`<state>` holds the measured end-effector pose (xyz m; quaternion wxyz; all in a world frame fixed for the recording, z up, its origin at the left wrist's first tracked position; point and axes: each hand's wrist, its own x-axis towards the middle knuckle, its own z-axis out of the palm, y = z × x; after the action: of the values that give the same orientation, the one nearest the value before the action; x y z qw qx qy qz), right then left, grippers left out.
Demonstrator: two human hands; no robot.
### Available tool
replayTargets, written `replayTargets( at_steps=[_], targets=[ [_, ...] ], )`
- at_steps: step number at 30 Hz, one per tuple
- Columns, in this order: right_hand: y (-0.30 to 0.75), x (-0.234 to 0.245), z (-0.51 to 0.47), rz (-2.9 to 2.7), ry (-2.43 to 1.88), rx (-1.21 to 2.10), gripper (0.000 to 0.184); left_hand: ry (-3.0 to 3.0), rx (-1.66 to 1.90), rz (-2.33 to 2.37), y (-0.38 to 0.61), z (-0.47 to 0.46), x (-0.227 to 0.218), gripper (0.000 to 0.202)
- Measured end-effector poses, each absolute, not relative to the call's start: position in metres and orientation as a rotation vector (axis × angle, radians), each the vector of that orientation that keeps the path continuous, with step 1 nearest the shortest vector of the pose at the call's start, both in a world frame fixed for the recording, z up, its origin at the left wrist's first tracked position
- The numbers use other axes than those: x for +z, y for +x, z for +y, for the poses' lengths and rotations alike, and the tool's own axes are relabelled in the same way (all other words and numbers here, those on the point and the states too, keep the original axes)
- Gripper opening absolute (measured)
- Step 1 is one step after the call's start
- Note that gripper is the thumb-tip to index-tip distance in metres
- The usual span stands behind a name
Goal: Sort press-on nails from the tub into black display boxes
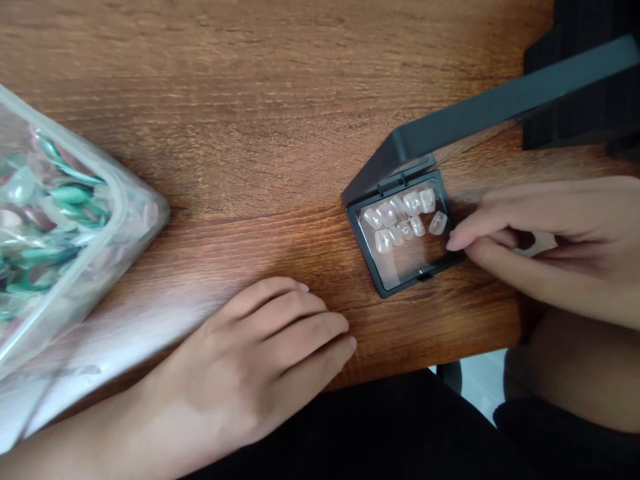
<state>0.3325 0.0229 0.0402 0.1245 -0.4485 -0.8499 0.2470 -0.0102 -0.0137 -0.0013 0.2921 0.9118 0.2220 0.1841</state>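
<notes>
A small black hinged case (415,277) lies open on the wooden table (260,120), its lid (500,107) raised toward the far right. Several clear false nails (403,220) sit in two rows on the case's clear film. My right hand (540,233) rests at the case's right edge, fingertips pinched together just beside the nearest nail; I cannot see anything held between them. My left hand (265,360) lies flat, palm down, on the table near the front edge, fingers together, left of the case and touching nothing else.
A clear plastic bag (65,227) filled with teal and pink false nails lies at the left, partly out of view. The table's front edge runs just below my hands, with dark clothing beneath it.
</notes>
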Motion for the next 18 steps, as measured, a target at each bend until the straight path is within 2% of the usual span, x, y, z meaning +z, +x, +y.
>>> replayTargets(
  at_steps=[4, 9, 18],
  targets=[
    [0.3343, 0.0404, 0.0210, -2.394, -1.403, 0.725, 0.005, 2.444, 0.491, 0.582, -0.0104, -0.0143, -0.0014, 0.029],
    [0.3292, 0.0373, 0.0194, -2.409, -1.452, 0.563, 0.018, 2.438, 0.515, 0.592, -0.0089, -0.0124, 0.0000, 0.028],
    [0.3261, 0.0391, 0.0152, -2.405, -1.437, 0.663, 0.004, 2.434, 0.499, 0.587, -0.0114, -0.0147, 0.0008, 0.029]
  ],
)
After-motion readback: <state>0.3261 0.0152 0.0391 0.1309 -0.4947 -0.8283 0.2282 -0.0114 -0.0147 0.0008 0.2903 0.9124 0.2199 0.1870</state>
